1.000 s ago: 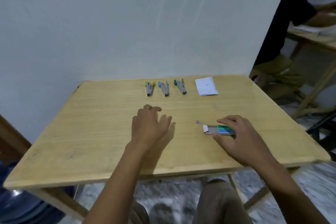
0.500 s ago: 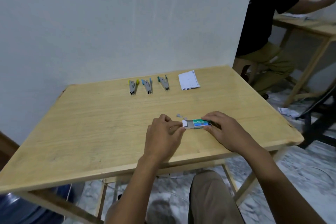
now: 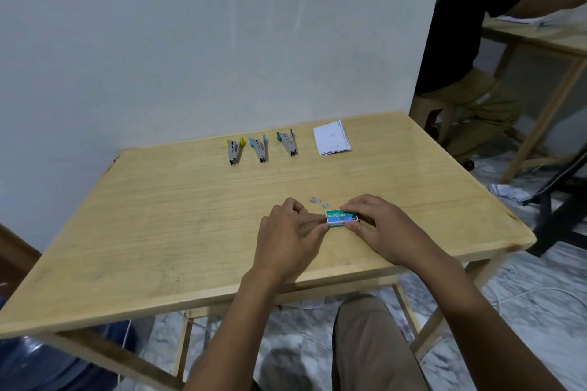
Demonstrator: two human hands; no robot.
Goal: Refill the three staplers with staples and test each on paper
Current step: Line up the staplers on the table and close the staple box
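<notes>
Right hand (image 3: 387, 232) pinched the green staple box (image 3: 341, 218) on the counter (image 3: 158, 216), grip holding its long sides. Left hand (image 3: 286, 241) kept a narrow grip, fingertips pinching the box's left end.

Left hand (image 3: 286, 238) and right hand (image 3: 387, 232) hold staple box (image 3: 341, 218)

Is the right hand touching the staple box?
Touching. Head view: the right hand pinches the staple box, fingers on its far edge, thumb on the near edge.
</notes>
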